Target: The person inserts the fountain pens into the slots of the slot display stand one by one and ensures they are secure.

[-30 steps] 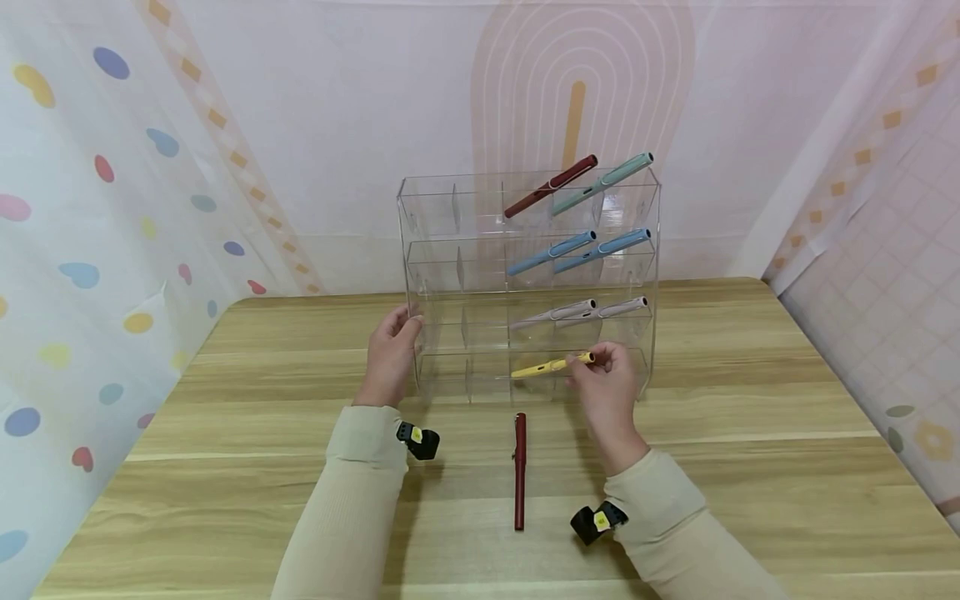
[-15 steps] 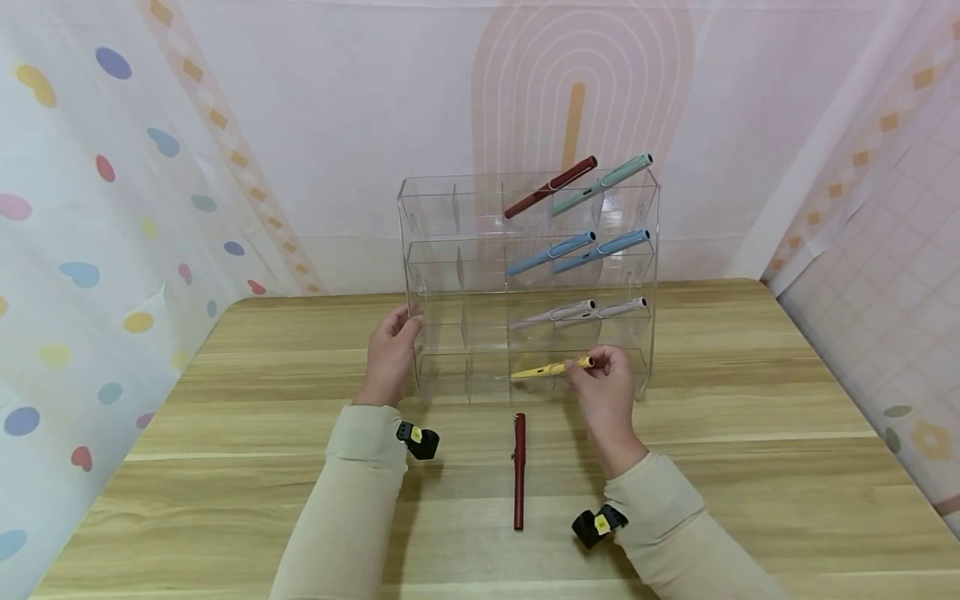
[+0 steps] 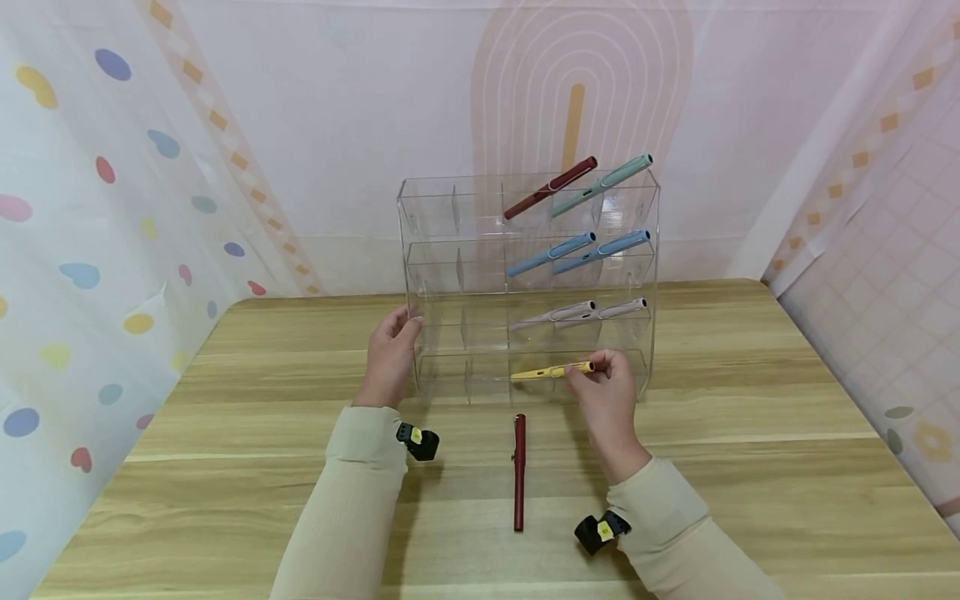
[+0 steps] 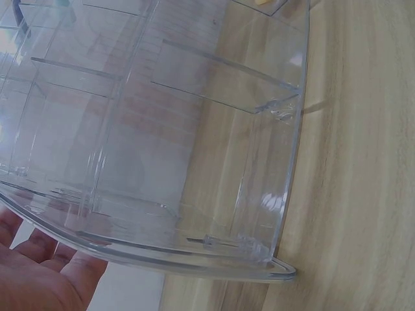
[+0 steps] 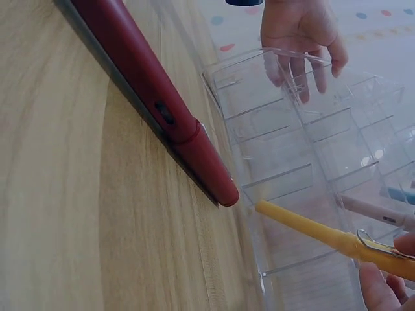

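My right hand [image 3: 606, 392] pinches the cap end of a yellow pen [image 3: 543, 372], which lies slanted across the bottom tier of a clear acrylic pen rack [image 3: 487, 392]. In the right wrist view, thumb and fingers hold the yellow pen [image 5: 311, 228] near its wire clip. My left hand [image 3: 388, 354] touches the rack's left side; the left wrist view shows its fingers [image 4: 81, 269] against the outer face of the side wall. A dark red pen [image 3: 519, 471] lies on the table in front of the rack, clip toward the left.
Higher tiers hold a dark red pen [image 3: 551, 188], a mint pen [image 3: 603, 185], two blue pens [image 3: 551, 255] and two pale pinkish pens [image 3: 555, 315], all on the right half. Dividers split each tier. The rack stands on a wooden table [image 3: 225, 467] before a patterned cloth backdrop.
My right hand has moved slightly down, lowering the cap end of the yellow pen so it lies flatter. The left hand, the rack and the red pen on the table look unchanged.
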Motion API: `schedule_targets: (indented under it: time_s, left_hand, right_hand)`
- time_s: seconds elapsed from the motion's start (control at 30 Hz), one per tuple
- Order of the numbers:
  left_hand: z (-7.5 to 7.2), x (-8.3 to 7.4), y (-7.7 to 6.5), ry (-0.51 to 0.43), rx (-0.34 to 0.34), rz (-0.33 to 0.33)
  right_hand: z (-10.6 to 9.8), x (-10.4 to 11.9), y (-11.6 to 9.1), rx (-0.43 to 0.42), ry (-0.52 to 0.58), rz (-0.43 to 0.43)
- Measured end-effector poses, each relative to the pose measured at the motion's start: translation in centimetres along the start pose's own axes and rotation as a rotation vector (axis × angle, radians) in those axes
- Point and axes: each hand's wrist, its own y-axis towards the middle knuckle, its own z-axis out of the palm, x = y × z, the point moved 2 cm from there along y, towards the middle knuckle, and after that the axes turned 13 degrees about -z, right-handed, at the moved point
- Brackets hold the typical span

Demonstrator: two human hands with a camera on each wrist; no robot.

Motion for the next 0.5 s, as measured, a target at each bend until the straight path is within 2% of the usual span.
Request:
schedule_targets:
  time_s: [0.3, 0.5]
  left_hand:
    - [-0.1, 0.0, 0.0, 0.003, 0.004, 0.002]
    - [0.0, 0.1, 0.1, 0.001, 0.002, 0.007]
  right_hand:
    - [-1.6, 1.0, -0.4, 0.100, -0.139, -0.028]
    - [-2.8, 1.3, -1.4, 0.142, -0.127, 0.078]
